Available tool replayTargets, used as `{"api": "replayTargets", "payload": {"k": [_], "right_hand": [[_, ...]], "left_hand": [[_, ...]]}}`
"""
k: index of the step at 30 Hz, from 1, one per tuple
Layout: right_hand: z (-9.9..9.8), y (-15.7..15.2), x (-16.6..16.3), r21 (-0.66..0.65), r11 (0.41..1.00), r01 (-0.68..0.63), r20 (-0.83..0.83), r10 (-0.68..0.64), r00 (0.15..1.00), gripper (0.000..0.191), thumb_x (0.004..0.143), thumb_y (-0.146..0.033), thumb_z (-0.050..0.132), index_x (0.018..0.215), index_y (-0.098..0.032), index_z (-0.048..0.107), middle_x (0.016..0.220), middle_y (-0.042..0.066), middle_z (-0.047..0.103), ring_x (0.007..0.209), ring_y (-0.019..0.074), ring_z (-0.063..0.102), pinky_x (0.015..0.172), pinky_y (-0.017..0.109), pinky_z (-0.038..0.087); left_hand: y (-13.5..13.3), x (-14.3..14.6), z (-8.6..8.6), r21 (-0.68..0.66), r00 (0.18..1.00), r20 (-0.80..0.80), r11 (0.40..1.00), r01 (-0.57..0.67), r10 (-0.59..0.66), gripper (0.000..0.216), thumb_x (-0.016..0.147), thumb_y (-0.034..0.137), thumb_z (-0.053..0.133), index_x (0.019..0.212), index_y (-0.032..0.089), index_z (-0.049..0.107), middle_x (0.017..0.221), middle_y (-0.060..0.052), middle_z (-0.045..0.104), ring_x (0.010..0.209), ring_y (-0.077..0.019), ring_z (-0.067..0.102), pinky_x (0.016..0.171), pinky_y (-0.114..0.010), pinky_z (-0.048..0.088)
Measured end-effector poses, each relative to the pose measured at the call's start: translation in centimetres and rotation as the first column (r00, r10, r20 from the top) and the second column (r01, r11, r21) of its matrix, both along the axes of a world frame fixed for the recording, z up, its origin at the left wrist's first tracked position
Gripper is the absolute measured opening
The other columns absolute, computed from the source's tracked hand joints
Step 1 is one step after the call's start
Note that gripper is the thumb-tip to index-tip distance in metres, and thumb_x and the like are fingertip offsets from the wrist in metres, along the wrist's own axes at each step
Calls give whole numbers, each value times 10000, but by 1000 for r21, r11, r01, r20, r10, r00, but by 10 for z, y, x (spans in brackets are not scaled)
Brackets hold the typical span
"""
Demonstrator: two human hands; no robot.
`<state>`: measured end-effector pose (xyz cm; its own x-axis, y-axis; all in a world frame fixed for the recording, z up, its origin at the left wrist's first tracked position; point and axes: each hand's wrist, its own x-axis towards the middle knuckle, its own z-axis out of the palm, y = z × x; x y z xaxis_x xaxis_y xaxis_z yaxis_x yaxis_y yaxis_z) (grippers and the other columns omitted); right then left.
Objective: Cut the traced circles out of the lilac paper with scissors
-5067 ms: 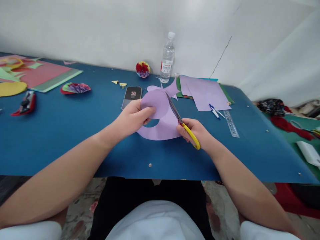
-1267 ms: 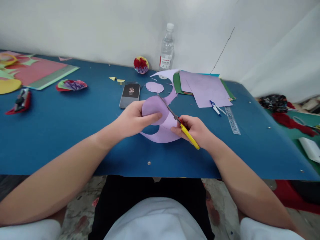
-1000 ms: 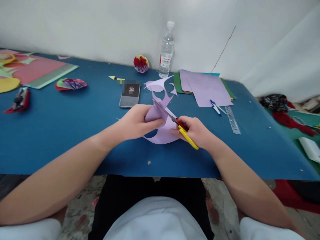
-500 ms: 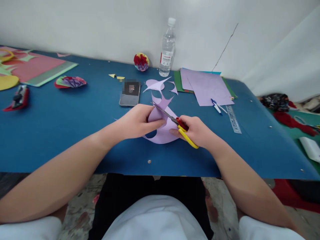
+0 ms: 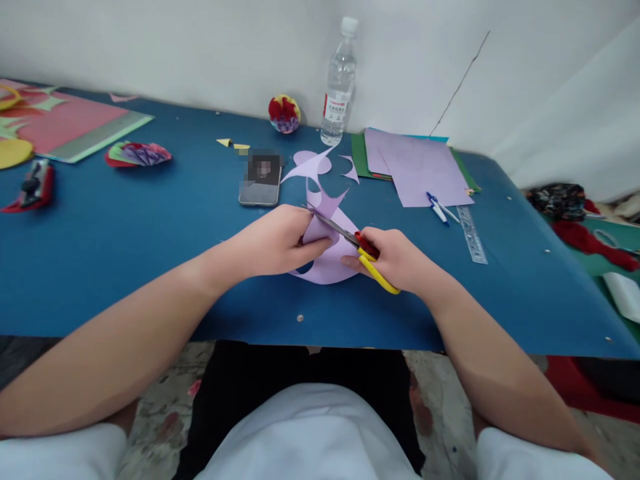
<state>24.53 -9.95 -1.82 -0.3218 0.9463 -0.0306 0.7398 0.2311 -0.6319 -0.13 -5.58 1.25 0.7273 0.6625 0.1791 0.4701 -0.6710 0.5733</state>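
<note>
My left hand [image 5: 293, 241] pinches a piece of purple paper [image 5: 323, 230] between thumb and fingers, with a pointed offcut standing up from it. My right hand [image 5: 387, 257] grips yellow-and-red handled scissors [image 5: 377, 273], whose blades point up and left across that paper. The blade tips lie close to my left fingers. Beneath both hands a larger purple sheet [image 5: 333, 268] with a rounded edge lies on the table. Behind them rest a purple paper circle [image 5: 320, 162] and a curved purple scrap [image 5: 351, 170].
On the blue table [image 5: 125, 267] lie a phone [image 5: 261, 180], a folded paper ornament [image 5: 140, 155], a stapler [image 5: 37, 183], pens [image 5: 439, 209] and a clear ruler [image 5: 471, 233]. A water bottle [image 5: 337, 93], a paper ball [image 5: 284, 113] and stacked purple sheets [image 5: 425, 170] stand or lie near the wall.
The view has shifted slightly. My left hand still holds the purple paper, and the scissors stay across it with little visible movement of the blades.
</note>
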Motion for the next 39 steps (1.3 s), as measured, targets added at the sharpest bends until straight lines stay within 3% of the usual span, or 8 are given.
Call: {"api": "replayTargets", "payload": {"k": [5, 10, 22, 33, 39], "right_hand": [[1, -1, -1, 6, 1000, -20, 34, 20, 999, 581, 831, -757, 697, 728, -250, 433, 658, -33, 485, 579, 132, 365, 550, 294, 259], [3, -2, -1, 10, 999, -36, 104, 35, 994, 542, 860, -721, 675, 746, -251, 430, 675, -22, 517, 584, 140, 404, 555, 293, 276], [8, -3, -1, -10, 999, -48, 139, 48, 989, 473, 867, -604, 709, 762, -260, 402, 675, -15, 529, 574, 143, 403, 553, 293, 279], [4, -3, -1, 21, 998, -60, 6, 60, 998, 543, 867, -718, 663, 738, -252, 414, 663, -29, 489, 595, 136, 376, 568, 299, 276], [3, -3, -1, -30, 999, -16, -116, 12, 993, 534, 832, -699, 733, 755, -239, 472, 668, -40, 488, 602, 134, 392, 568, 297, 295]], "left_hand": [[-1, -1, 1, 58, 997, -20, 995, 80, -79, 429, 943, 330, 571, 568, 213, 398, 508, 18, 422, 489, -127, 368, 539, -327, 262], [-2, -2, -2, 106, 995, -65, 991, 86, -79, 496, 939, 312, 590, 528, 211, 331, 468, 33, 334, 456, -109, 287, 507, -330, 234], [-2, -2, -4, 127, 992, -16, 984, 127, -125, 512, 930, 311, 617, 521, 216, 324, 465, 32, 339, 461, -115, 310, 517, -333, 247], [-2, -1, 0, 100, 993, -36, 989, 113, -110, 472, 933, 332, 590, 538, 212, 360, 491, 26, 373, 481, -116, 339, 522, -319, 259], [-4, -3, 1, -46, 995, 54, 995, 84, -82, 319, 926, 334, 589, 652, 190, 511, 612, 14, 518, 567, -120, 445, 553, -284, 321]]}}
